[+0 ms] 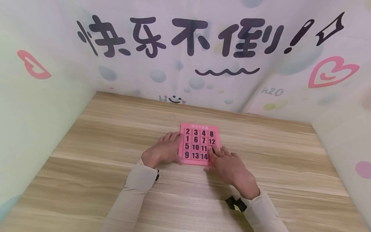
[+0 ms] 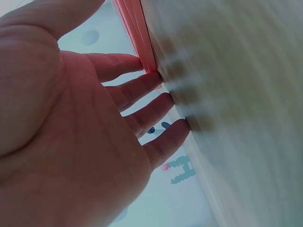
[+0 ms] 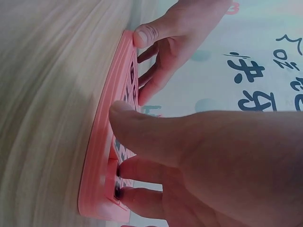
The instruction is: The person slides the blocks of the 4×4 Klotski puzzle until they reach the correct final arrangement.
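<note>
A pink sliding number puzzle (image 1: 195, 163) lies flat on the wooden table, its black-numbered tiles facing up. The top row reads 2, 3, 4, 8. My left hand (image 1: 166, 149) rests along the puzzle's left side, its fingers fairly straight and its thumb at the near left corner. In the left wrist view, fingertips (image 2: 154, 78) touch the pink side edge. My right hand (image 1: 230, 166) lies over the lower right part, fingertips on the tiles below 12 and hiding them. Its thumb (image 3: 124, 118) touches the near rim in the right wrist view.
The wooden table (image 1: 95, 135) extends around the puzzle on all sides. A printed cloth backdrop (image 1: 179, 69) with large black characters and pink hearts stands behind it and along both sides. Each wrist wears a black strap (image 1: 240, 204) over a light sleeve.
</note>
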